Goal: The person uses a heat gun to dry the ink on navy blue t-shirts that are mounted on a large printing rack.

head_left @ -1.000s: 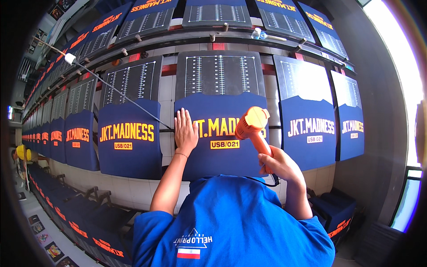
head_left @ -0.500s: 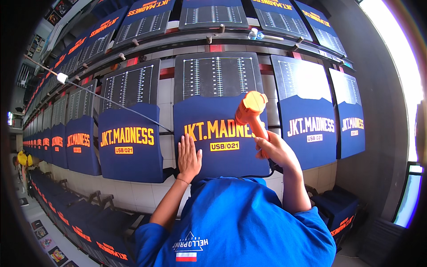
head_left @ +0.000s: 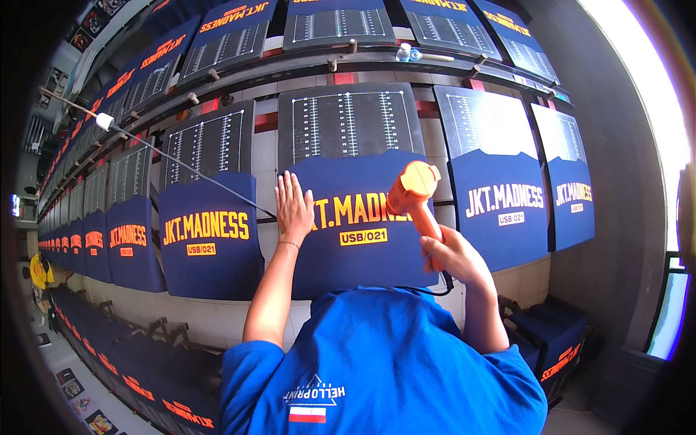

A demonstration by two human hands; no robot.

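My left hand (head_left: 293,210) lies flat with fingers stretched out on the left side of a navy shirt (head_left: 326,272), over the start of its yellow printed lettering. The shirt is spread on a black printing board (head_left: 330,130) with white ruler marks. In my right hand (head_left: 462,257) is an orange hair dryer (head_left: 417,185), gripped by its handle and held above the right part of the print. Its body hides the end of the lettering. A black cord (head_left: 435,293) runs from the handle past the shirt's lower edge.
On the left, another navy shirt (head_left: 206,268) with yellow print lies on its board, crossed by a thin rod (head_left: 196,174). To the right is a shirt with whitish print (head_left: 500,239). A dark rail (head_left: 304,67) with pegs carries a small bottle (head_left: 404,52). More shirts on boards (head_left: 130,377) line the row behind me.
My left hand has slid up and slightly left over the shirt, covering the first letter. The hair dryer has shifted slightly, staying over the right part of the print.
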